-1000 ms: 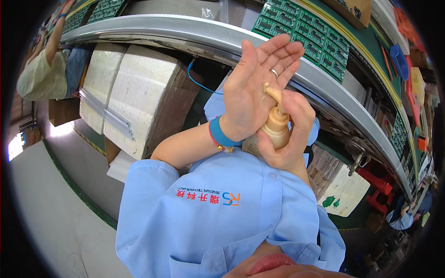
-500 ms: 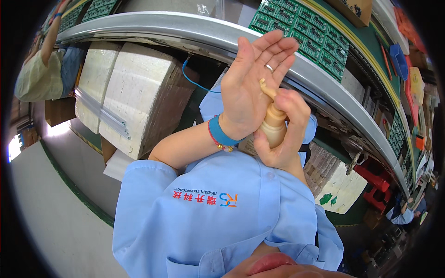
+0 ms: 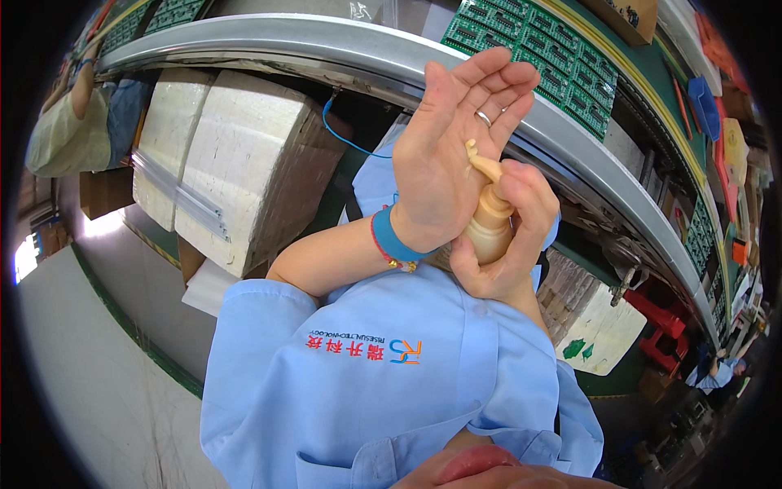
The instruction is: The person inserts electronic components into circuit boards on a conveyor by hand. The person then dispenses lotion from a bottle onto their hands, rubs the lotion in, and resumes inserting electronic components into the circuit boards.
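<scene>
My left hand [image 3: 441,159] is held palm up with its fingers stretched out, a ring on one finger and a teal band [image 3: 393,238] at the wrist. My right hand [image 3: 521,232] is wrapped round a cream-coloured pump bottle [image 3: 494,213], its thumb low on the body and its fingers over the pump head. The nozzle [image 3: 486,166] points at the left palm. A small curl of pale yellow cream [image 3: 471,149] shows at its tip, against the palm. The lower part of the bottle is hidden behind my hands.
A metal rail [image 3: 350,50] curves along the bench edge just beyond my hands. Green circuit boards [image 3: 562,65] lie behind it. Large white foam blocks [image 3: 236,163] stand below at left, with a blue cable [image 3: 342,145] hanging nearby. Another person [image 3: 77,122] is at the far left.
Both hands and the bottle have shifted slightly to the right together. The nozzle and the cream at its tip stay over the left palm.
</scene>
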### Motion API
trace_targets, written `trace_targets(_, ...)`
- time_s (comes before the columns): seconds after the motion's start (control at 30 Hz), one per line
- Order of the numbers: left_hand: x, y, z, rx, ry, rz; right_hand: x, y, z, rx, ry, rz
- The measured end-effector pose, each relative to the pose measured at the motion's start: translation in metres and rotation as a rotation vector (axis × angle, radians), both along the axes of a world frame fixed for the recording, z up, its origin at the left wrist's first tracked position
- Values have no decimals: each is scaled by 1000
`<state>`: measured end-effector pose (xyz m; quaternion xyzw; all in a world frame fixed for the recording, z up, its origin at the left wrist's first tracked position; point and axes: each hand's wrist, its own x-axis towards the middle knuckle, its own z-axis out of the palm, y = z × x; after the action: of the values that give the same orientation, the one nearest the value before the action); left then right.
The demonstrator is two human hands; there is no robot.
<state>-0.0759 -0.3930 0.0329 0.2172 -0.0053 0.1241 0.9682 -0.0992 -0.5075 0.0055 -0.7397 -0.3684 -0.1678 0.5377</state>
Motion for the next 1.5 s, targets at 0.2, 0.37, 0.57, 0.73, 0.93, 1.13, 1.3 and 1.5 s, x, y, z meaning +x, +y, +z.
trace_targets(0.2, 7, 0, 5, -115, 77, -72, 1, -3, -9, 22, 31, -7)
trace_targets(0.37, 6, 13, 14, -296, 7, -109, -5, 2, 1, 238, 358, -8)
trace_targets(0.57, 7, 34, 36, -487, -130, -179, -13, -42, 0, 47, 816, 187)
trace_targets(0.73, 27, 47, 45, -324, -296, -224, 31, -122, 42, 263, 387, -130)
trace_targets(0.93, 82, 39, 44, -228, -285, -383, 163, -293, 135, -30, -236, -960)
trace_targets(1.13, 131, 38, 39, -10, -168, -362, 335, -466, 160, 29, -304, -1205)
trace_targets(1.3, 159, 21, 32, 16, -43, -338, 424, -521, 129, 145, -166, -1443)
trace_targets(1.5, 181, 7, 24, 72, 11, -385, 480, -587, 87, 165, 61, -1351)
